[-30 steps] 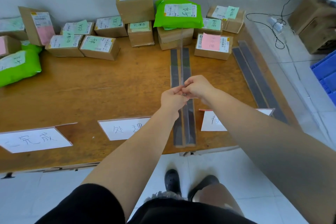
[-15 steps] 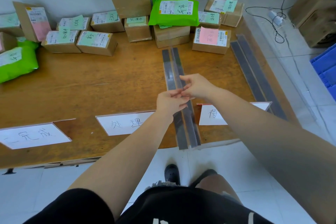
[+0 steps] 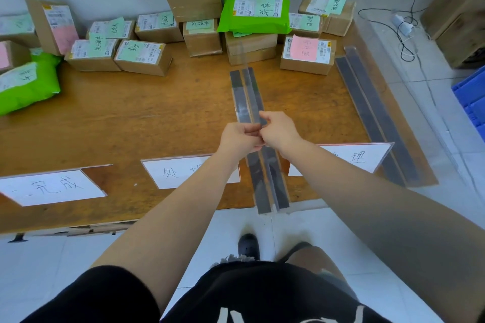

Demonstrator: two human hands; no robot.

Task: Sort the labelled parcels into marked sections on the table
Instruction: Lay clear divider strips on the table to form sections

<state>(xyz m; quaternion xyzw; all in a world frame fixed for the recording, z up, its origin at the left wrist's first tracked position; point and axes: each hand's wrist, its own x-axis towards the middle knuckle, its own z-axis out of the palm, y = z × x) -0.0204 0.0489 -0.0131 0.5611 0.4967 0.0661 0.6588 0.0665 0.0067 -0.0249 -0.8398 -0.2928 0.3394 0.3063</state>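
A clear divider strip point(image 3: 248, 92) with a grey base lies from the table's front edge toward the parcels. My left hand point(image 3: 240, 139) and my right hand point(image 3: 278, 131) both pinch its upright clear fin at mid-length, fingertips touching. Several cardboard parcels with green or pink labels line the back, among them a pink-labelled box point(image 3: 307, 56) and a green bag point(image 3: 256, 12) on a box. Three white section signs stand along the front: left sign point(image 3: 52, 187), middle sign point(image 3: 173, 173), right sign point(image 3: 364, 158).
A second divider strip point(image 3: 372, 110) lies along the right side of the wooden table point(image 3: 131, 118). Another green bag point(image 3: 26, 84) sits at the far left. Cables point(image 3: 404, 31), cardboard boxes and a blue crate point(image 3: 472, 102) are on the floor to the right.
The divider's far end has swung slightly left between the earlier frames and now, tilting the strip. Both hands stay pinched on it at mid-length.
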